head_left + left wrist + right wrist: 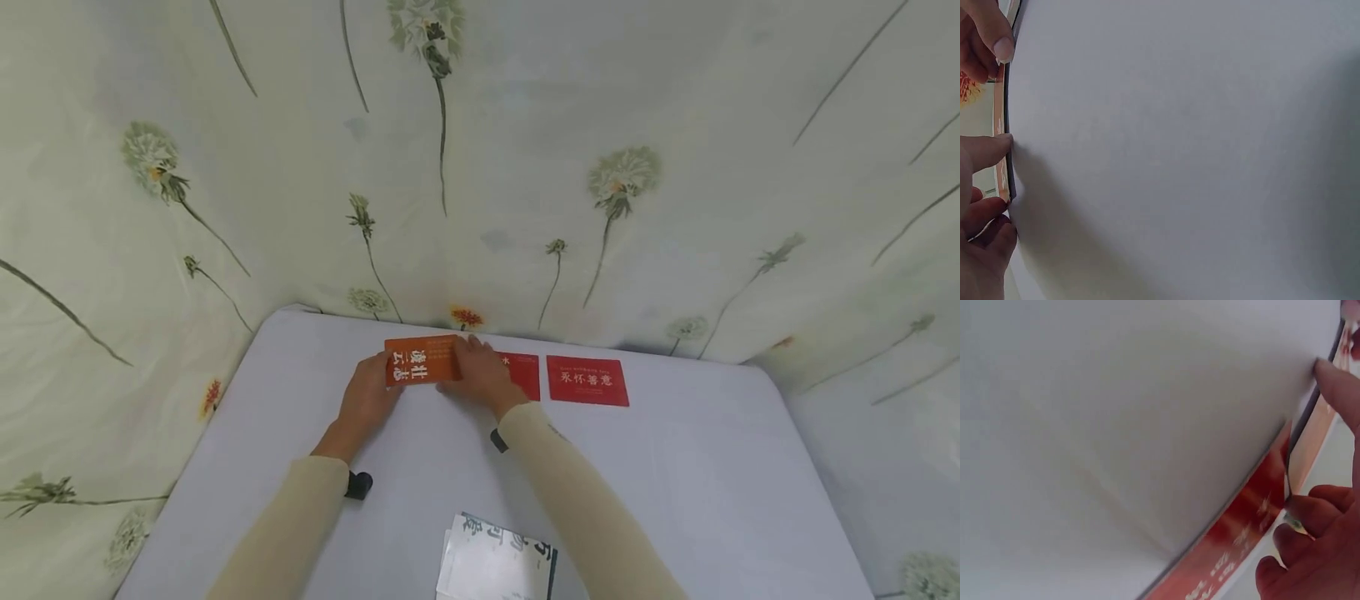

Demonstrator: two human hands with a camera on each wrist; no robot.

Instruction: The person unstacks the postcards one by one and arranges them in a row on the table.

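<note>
Both hands hold an orange card [422,362] with white characters near the back of the white table. My left hand [366,398] pinches its left end; in the left wrist view the thumb [991,150] lies at the near edge and the other fingers curl at the corner. At the right end, my right hand [480,372] grips the card and partly covers a red card [527,375] behind it. The right wrist view shows the orange card's edge [1310,440] meeting the red card's end [1235,528], with the right fingertips at that corner.
Another red card [588,381] with white characters lies farther right in the same row. A small pile of white cards [495,562] with dark characters sits at the front, between the forearms. Behind the table [675,467] hangs a flower-printed cloth [510,167].
</note>
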